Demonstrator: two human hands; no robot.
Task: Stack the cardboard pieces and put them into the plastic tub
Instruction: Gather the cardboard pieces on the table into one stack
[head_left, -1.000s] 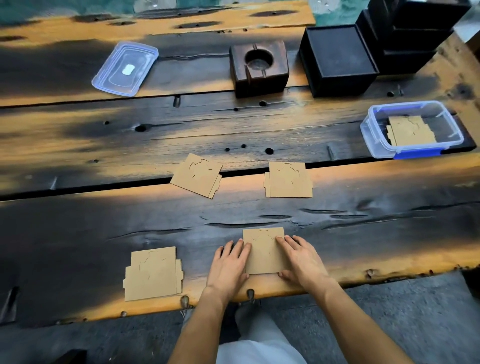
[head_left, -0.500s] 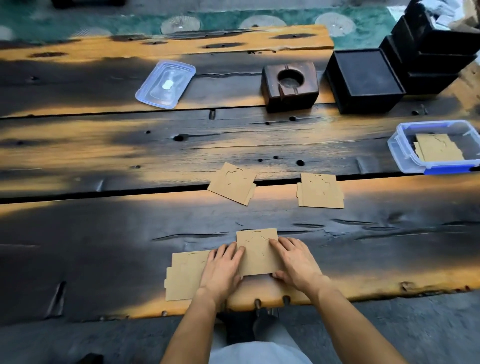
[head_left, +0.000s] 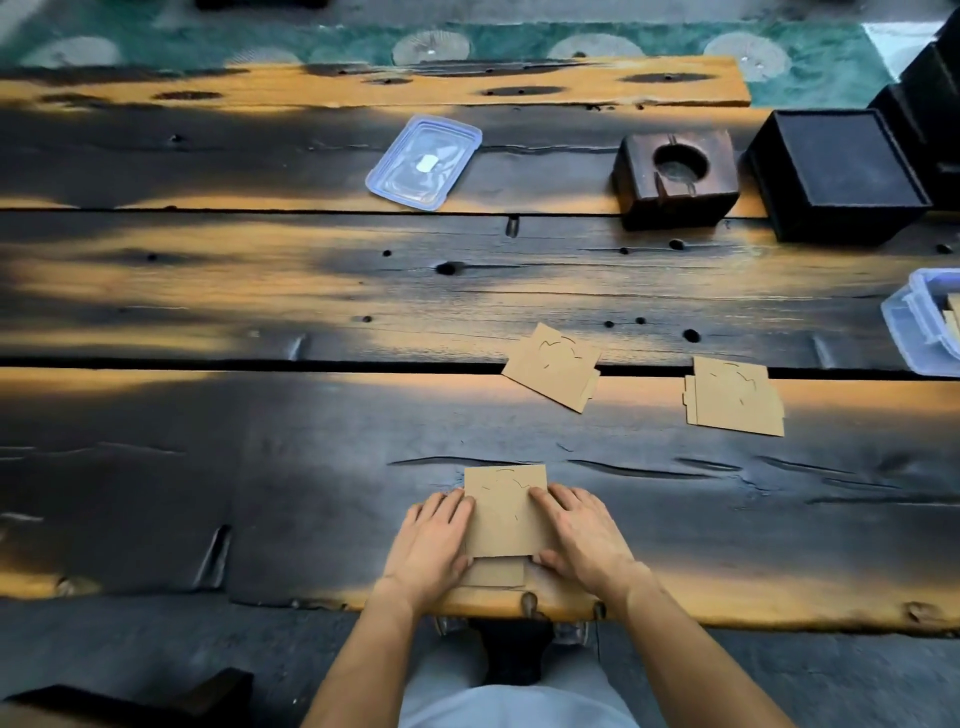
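At the near edge of the wooden table (head_left: 260, 493), both hands lie flat on a small stack of cardboard pieces (head_left: 506, 512): the left hand (head_left: 434, 545) presses its left side with the fingers spread and nearly straight, and the right hand (head_left: 582, 535) does the same on the right, with its thumb tucked against the near edge. Neither hand is closed around anything; they rest on top and pinch the stack from the sides. A lower piece (head_left: 496, 571) sticks out toward the near side from under the top one, so the stack holds at least two pieces and is not yet squared up. Farther out and to the right lie two more loose cardboard pieces, a tilted one (head_left: 553, 366) across the gap between planks and another (head_left: 735, 397) to its right; both lie apart from the stack and from each other. At the far right edge of the view sits the plastic tub (head_left: 914, 327), mostly cut off, with a sliver of cardboard showing inside, so some pieces seem already stowed. Farther still lies its clear lid (head_left: 423, 163), off the tub, with a dark wooden block (head_left: 675, 179) and a black box (head_left: 836, 174) to the right. By my judgement the task is partway done: the two loose pieces remain to be gathered, and the stack must still go into the tub.
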